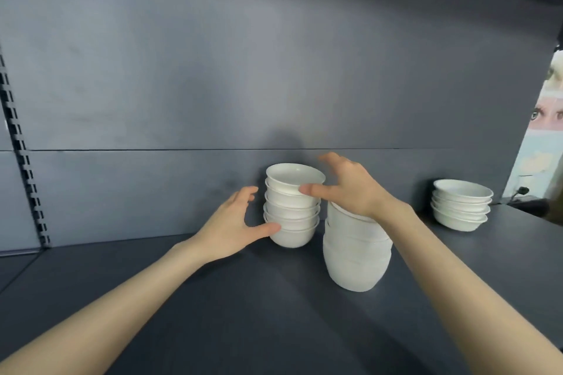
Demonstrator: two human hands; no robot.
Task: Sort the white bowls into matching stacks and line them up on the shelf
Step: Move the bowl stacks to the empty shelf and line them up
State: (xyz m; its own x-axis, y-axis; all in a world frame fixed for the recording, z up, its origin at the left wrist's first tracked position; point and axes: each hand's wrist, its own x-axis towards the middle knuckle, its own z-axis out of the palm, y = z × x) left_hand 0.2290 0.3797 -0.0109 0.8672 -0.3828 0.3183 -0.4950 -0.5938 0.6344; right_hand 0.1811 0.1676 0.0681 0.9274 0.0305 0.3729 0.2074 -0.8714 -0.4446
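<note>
White bowls (292, 207), glossy, round and smooth-walled, stand nested in a tall stack on the matte dark grey shelf (213, 298), against its back panel (213, 70). The stack sits between both hands. The left hand (234, 228) is spread open, thumb touching the bottom bowl. The right hand (350, 189) is also spread, thumb against the upper rims, fingers arched over the top; neither hand is closed around anything. Directly beneath the right hand stands a second stack of larger bowls (358, 253). Well right of that hand, a low stack of shallow bowls (461, 205) rests near the panel.
</note>
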